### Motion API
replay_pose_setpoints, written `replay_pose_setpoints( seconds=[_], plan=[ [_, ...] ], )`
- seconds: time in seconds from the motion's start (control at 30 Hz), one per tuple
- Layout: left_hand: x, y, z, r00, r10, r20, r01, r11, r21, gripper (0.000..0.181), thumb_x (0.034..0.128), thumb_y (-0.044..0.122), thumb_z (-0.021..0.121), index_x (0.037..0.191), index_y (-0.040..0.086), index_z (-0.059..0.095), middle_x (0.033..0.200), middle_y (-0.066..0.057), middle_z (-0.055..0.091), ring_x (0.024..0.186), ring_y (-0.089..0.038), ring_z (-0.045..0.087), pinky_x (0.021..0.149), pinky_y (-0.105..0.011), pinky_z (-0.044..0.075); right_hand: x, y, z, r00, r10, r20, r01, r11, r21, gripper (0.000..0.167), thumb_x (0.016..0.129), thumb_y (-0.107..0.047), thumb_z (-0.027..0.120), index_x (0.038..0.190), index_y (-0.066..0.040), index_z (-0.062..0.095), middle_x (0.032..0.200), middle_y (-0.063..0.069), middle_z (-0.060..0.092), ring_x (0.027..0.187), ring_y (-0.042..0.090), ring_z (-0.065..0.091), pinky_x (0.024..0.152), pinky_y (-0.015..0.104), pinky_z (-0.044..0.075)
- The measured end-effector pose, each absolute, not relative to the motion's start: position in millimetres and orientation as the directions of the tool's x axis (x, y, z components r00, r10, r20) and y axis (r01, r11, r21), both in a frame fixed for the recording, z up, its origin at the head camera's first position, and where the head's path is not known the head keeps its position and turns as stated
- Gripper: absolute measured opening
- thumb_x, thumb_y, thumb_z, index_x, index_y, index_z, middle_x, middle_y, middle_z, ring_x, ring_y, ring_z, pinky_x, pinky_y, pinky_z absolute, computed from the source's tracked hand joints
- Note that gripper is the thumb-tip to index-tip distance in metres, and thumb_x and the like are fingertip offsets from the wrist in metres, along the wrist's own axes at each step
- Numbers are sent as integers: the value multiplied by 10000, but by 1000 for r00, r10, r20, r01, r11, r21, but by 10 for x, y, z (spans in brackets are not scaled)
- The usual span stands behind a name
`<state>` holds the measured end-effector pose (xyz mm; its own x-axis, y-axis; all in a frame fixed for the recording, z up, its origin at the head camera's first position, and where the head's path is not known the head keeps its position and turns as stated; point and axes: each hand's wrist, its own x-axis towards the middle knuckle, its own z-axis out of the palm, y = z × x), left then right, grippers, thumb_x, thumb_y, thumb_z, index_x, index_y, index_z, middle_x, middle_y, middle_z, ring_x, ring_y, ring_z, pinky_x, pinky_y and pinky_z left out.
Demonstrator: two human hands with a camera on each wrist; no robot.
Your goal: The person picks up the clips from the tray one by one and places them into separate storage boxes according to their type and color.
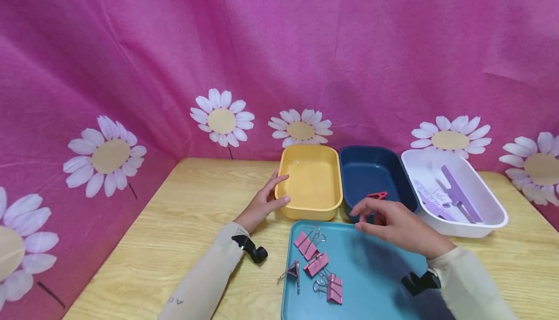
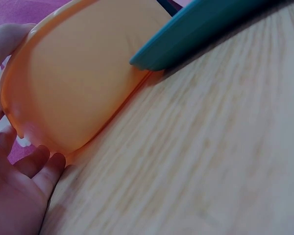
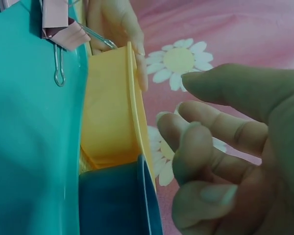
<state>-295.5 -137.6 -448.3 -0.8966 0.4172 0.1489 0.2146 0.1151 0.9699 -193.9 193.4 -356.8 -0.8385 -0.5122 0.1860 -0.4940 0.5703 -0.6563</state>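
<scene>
My left hand (image 1: 261, 204) rests at the left side of a yellow bin (image 1: 310, 208), with thumb and fingertips on its rim; the left wrist view shows more fingers near the bin's (image 2: 78, 88) outer wall. My right hand (image 1: 395, 223) hovers over the far edge of a teal tray (image 1: 367, 281), before a navy bin (image 1: 371, 157). Its fingers (image 3: 193, 152) are loosely bent, the thumb stands apart, and nothing is held. Several pink binder clips (image 1: 335, 288) lie on the tray's left part. Inside the navy bin is a small red clip-like thing (image 1: 377, 195), partly hidden.
A white bin (image 1: 491, 201) at the right contains a purple T-shaped tool (image 1: 458, 193) and a purple ruler-like strip (image 1: 432, 203). The three bins stand side by side behind the tray on a wooden table (image 1: 209, 184). A pink flowered curtain (image 1: 279, 43) hangs behind.
</scene>
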Motion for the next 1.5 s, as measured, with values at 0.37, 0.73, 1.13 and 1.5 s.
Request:
replay_pose_setpoints(
  seconds=[0.37, 0.73, 1.13, 1.5],
  plan=[
    [-2945, -1379, -4489, -896, 415, 156, 218, 108, 970, 604, 914, 320, 671, 1453, 339, 401, 1608, 124, 8, 1447, -191, 175, 1146, -340, 233, -1929, 1904, -3581, -826, -555, 97, -466, 577, -671, 256, 869, -296, 725, 1093, -206, 638, 875, -43, 620, 556, 93, 511, 502, 241, 463],
    [-2946, -1370, -4492, -897, 416, 147, 214, 118, 970, 604, 917, 333, 663, 1459, 342, 396, 1607, 136, 12, 1452, -179, 148, 1157, -341, 208, -1919, 1884, -3612, -806, -587, 80, -474, 557, -682, 264, 866, -274, 731, 1095, -177, 644, 878, -37, 624, 577, 97, 519, 501, 252, 476],
    [-2962, -1379, -4497, -895, 418, 157, 222, 112, 969, 606, 912, 350, 667, 1456, 339, 401, 1609, 135, 7, 1447, -187, 173, 1145, -329, 231, -1921, 1854, -3587, -811, -586, 11, -427, 578, -696, 296, 869, -291, 726, 1118, -154, 643, 904, -9, 616, 651, 143, 548, 527, 269, 504],
    [-2970, -1367, -4488, -884, 434, 175, 230, 79, 970, 600, 948, 218, 630, 1488, 244, 369, 1615, 61, -29, 1451, -203, 137, 1158, -342, 192, -1906, 1826, -3598, -805, -593, -23, -404, 576, -710, 283, 880, -277, 715, 1118, -144, 639, 906, 9, 614, 661, 155, 579, 525, 293, 528]
  ],
)
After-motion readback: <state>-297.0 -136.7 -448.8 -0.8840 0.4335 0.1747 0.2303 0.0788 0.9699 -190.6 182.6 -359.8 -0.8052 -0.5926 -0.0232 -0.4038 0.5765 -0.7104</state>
